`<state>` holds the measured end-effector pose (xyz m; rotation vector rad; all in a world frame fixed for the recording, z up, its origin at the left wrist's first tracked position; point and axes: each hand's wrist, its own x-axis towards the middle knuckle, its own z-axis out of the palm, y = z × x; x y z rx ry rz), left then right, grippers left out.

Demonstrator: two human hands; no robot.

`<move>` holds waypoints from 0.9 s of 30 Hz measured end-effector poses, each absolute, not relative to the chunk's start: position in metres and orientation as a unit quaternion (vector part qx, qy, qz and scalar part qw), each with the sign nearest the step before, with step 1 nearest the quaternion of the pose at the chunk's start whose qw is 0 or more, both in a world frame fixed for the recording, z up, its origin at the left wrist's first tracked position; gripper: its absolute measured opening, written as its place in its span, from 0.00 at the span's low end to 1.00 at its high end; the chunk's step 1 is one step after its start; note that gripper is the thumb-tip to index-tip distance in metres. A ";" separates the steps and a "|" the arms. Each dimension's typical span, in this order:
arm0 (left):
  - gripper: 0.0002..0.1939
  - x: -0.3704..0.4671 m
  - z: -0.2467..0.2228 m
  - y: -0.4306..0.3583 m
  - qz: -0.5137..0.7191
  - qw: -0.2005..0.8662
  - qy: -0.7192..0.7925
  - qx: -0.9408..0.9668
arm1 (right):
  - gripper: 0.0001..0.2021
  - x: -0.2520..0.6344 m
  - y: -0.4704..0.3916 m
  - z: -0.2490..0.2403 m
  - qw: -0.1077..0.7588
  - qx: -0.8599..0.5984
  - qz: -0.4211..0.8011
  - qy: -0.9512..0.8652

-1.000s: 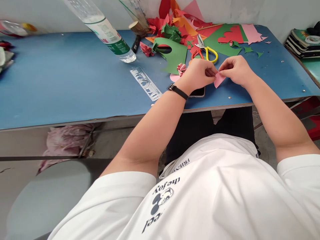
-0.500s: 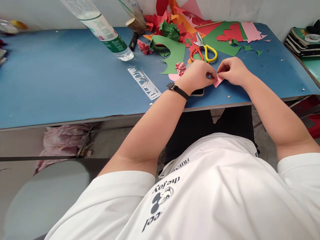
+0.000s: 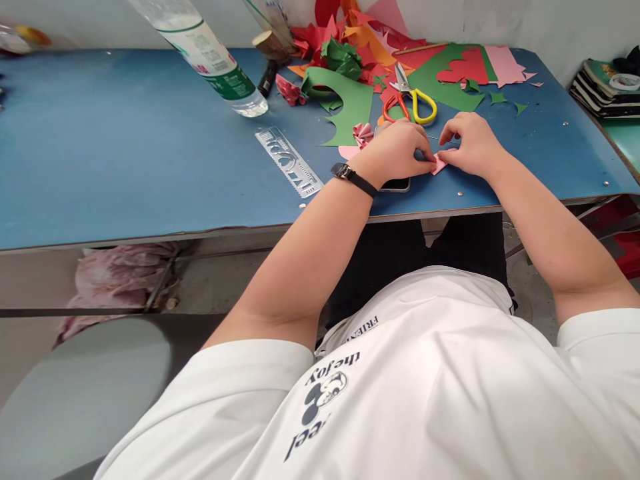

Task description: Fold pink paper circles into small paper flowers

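Note:
A small piece of pink paper (image 3: pixel 440 163) lies between my two hands, close to the table's front edge. My left hand (image 3: pixel 407 148) pinches its left side, thumb and fingers together. On the other side, my right hand (image 3: pixel 467 143) is closed on the paper with its thumb and fingertips. Partly under my left hand and wrist is a phone (image 3: pixel 400 186). Scissors (image 3: pixel 411 100) with one red and one yellow handle rest just beyond my hands, blades pointing away. A folded pink paper piece (image 3: pixel 363 135) sits left of my left hand.
Cut green paper (image 3: pixel 353 110) and a heap of red and orange scraps (image 3: pixel 367 50) lie at the back. A clear stencil ruler (image 3: pixel 289 162) and a water bottle (image 3: pixel 215 67) are to the left. Notebooks (image 3: pixel 603 90) are stacked at the far right.
The pink paper between my hands has turned flatter and my fingers have shifted slightly along it. The right fingers are a little more spread. The view has moved slightly.

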<state>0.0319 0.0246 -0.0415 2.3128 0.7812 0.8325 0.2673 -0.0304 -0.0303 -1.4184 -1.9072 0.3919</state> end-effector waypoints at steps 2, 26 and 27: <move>0.08 0.027 -0.029 0.012 0.255 0.244 0.285 0.891 | 0.15 0.264 -0.046 -0.020 0.324 -0.547 0.124 -0.762; 0.18 0.023 0.003 -0.031 0.128 0.093 0.361 0.919 | 0.18 0.251 -0.114 -0.022 0.165 -0.495 0.032 -0.853; 0.16 0.023 0.003 -0.031 0.134 0.092 0.362 0.918 | 0.18 0.252 -0.115 -0.022 0.163 -0.507 0.032 -0.846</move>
